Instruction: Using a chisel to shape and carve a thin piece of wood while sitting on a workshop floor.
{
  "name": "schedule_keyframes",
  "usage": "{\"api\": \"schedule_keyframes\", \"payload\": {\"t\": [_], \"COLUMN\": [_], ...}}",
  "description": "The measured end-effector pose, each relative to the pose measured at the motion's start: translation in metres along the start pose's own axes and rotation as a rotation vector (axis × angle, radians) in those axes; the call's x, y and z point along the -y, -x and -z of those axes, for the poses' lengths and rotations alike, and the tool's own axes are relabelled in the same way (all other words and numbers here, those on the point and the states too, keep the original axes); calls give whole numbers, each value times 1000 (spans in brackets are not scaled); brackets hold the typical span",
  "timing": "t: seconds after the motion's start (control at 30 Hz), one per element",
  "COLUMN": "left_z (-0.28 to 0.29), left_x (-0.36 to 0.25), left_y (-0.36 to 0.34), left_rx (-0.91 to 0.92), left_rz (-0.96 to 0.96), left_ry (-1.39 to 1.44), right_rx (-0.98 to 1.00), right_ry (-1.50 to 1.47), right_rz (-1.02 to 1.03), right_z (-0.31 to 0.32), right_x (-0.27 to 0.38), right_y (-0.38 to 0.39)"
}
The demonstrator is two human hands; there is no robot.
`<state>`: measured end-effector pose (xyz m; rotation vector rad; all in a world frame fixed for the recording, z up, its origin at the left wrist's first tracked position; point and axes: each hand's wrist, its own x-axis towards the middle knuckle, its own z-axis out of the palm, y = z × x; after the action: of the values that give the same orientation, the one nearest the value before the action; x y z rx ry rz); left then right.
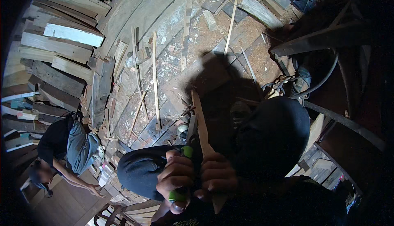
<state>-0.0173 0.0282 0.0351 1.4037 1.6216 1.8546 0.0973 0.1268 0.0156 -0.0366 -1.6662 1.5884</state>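
In the head view, my left hand [175, 176] is closed round the green and black handle [186, 152] of a hand tool, whose dull metal blade [192, 125] points away from me, between my knees. Beside it, my right hand [215, 172] grips a long, narrow, pale wooden piece [198, 111]. The piece runs alongside the blade toward the floor, and its lower end shows below my fingers. Whether blade and wood touch is hard to tell. My shadow darkens the floor around the far end of the wood.
Stacked boards [74, 45] line the left. A co-worker [69, 148] crouches at lower left, hand [95, 191] low. Thin strips [156, 74] and offcuts lie on the dusty floor [172, 53]. At the right are dark curved timbers [312, 39] and a cable [328, 76].
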Motion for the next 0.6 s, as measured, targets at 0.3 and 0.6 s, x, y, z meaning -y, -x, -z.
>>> {"api": "schedule_keyframes", "payload": {"t": [0.3, 0.6], "left_z": [-1, -8], "left_x": [15, 43], "left_y": [-3, -7], "left_rx": [-65, -497], "left_rz": [132, 284], "left_ry": [33, 46], "right_rx": [-163, -29], "right_ry": [-55, -81], "right_rz": [-16, -17], "right_z": [-6, 3], "right_x": [0, 0], "right_y": [-1, 0]}}
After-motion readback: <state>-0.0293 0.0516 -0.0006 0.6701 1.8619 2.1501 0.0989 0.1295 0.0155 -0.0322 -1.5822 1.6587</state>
